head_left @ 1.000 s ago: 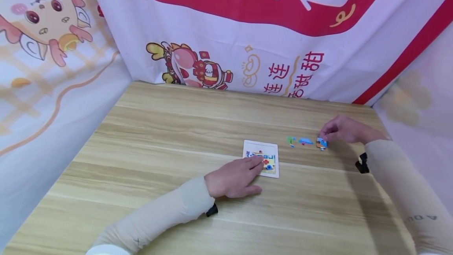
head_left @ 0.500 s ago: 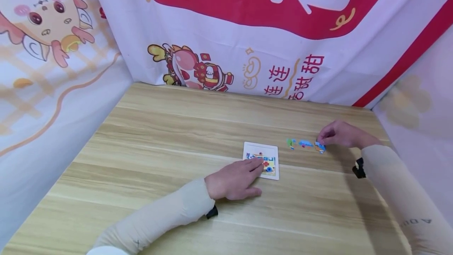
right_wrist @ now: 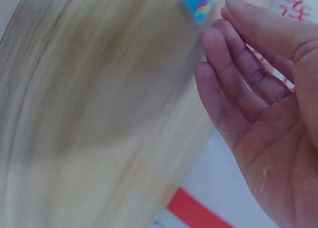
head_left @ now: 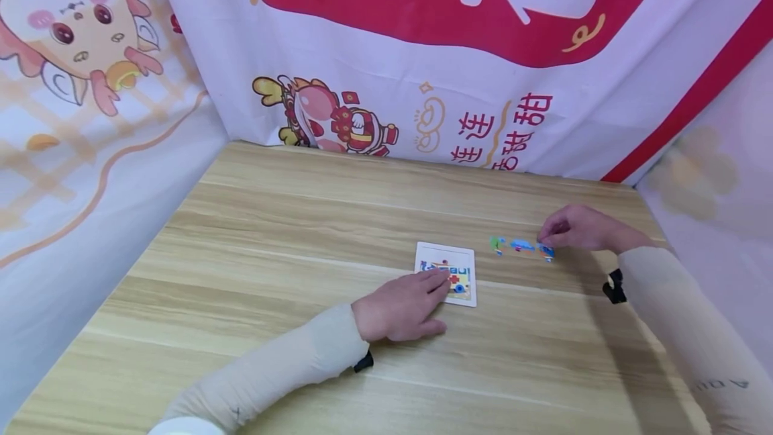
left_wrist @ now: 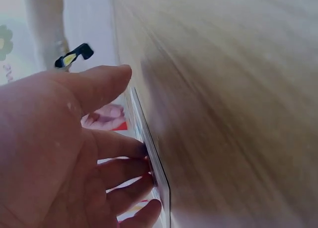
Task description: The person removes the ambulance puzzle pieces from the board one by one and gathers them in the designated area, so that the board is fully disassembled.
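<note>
A small white-framed puzzle board (head_left: 427, 252) lies on the table, with a colourful picture partly hidden under my left hand (head_left: 401, 306). The extended fingers of that hand rest on the board, and its thumb lies off to the side. In the left wrist view the fingertips touch the thin board (left_wrist: 158, 173) near its edge. To the right of the board, three loose puzzle pieces lie in a row: a green one (head_left: 496, 244), a blue one (head_left: 522, 246) and a blue-orange one (head_left: 546, 252). My right hand (head_left: 582, 228) is at the blue-orange piece, its fingers loosely bent.
The wood-grain table (head_left: 290, 220) meets a printed white-and-red cloth (head_left: 362, 39) at the back. More cloth hangs along the left side (head_left: 78, 173) and the right side (head_left: 712, 220). A dark strap part (head_left: 614, 287) sits at the right wrist.
My right hand has shifted slightly left and turned the blue-orange piece on the table. The left hand has stayed on the board.
</note>
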Available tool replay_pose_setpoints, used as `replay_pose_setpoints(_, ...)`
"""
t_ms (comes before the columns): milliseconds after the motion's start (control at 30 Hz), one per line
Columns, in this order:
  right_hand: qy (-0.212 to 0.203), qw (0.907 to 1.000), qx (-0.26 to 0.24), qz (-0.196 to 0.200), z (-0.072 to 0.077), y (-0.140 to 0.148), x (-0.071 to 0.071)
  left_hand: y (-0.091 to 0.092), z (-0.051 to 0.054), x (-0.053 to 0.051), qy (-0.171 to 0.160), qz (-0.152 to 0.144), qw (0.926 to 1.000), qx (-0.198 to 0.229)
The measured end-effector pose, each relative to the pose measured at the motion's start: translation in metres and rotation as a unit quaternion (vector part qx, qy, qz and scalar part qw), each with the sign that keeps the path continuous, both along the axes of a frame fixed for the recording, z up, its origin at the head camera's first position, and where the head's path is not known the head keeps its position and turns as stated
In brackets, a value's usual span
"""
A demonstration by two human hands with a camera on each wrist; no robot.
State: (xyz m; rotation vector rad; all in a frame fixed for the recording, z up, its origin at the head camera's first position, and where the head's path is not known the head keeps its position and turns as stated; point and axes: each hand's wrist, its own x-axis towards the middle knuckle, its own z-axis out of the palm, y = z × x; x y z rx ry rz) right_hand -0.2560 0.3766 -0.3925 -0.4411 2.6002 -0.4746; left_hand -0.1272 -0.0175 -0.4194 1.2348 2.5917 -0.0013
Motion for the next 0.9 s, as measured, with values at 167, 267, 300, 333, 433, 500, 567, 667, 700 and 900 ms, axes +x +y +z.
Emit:
replay_pose_setpoints(167, 0.009, 0.9988, 0.006, 0.048, 0.018, -0.037, 0.008, -0.001, 0.001, 0.005, 0.041, -0.011, 0.9986, -0.030)
replay_pose_setpoints(267, 0.019, 0.9957, 0.000, 0.091, 0.026, -0.065, 0.014, -0.002, 0.003, 0.007, 0.056, -0.012, 0.9973, -0.046)
replay_pose_setpoints(300, 0.020, 0.9944, -0.005, 0.104, 0.028, -0.075, 0.016, -0.002, 0.004, 0.008, 0.059, -0.012, 0.9970, -0.049)
replay_pose_setpoints(333, 0.023, 0.9930, -0.006, 0.116, 0.029, -0.085, 0.018, -0.003, 0.005, 0.008, 0.060, -0.011, 0.9968, -0.051)
replay_pose_setpoints(433, 0.029, 0.9881, -0.025, 0.149, 0.030, -0.112, 0.023, -0.006, 0.006, 0.011, 0.059, -0.009, 0.9972, -0.046)
replay_pose_setpoints(500, 0.037, 0.9835, -0.041, 0.172, 0.029, -0.128, 0.026, -0.009, 0.007, 0.012, 0.054, -0.009, 0.9978, -0.038)
replay_pose_setpoints(567, 0.044, 0.9785, -0.060, 0.192, 0.026, -0.142, 0.028, -0.012, 0.008, 0.014, 0.049, -0.012, 0.9982, -0.033)
replay_pose_setpoints(667, 0.049, 0.9731, -0.079, 0.211, 0.020, -0.159, 0.029, -0.018, 0.009, 0.017, 0.045, -0.018, 0.9984, -0.028)
replay_pose_setpoints(700, 0.047, 0.9723, -0.084, 0.213, 0.018, -0.163, 0.029, -0.019, 0.009, 0.018, 0.041, -0.018, 0.9987, -0.027)
replay_pose_setpoints(900, 0.060, 0.9674, -0.100, 0.225, 0.004, -0.181, 0.029, -0.024, 0.006, 0.023, 0.026, -0.026, 0.9993, -0.011)
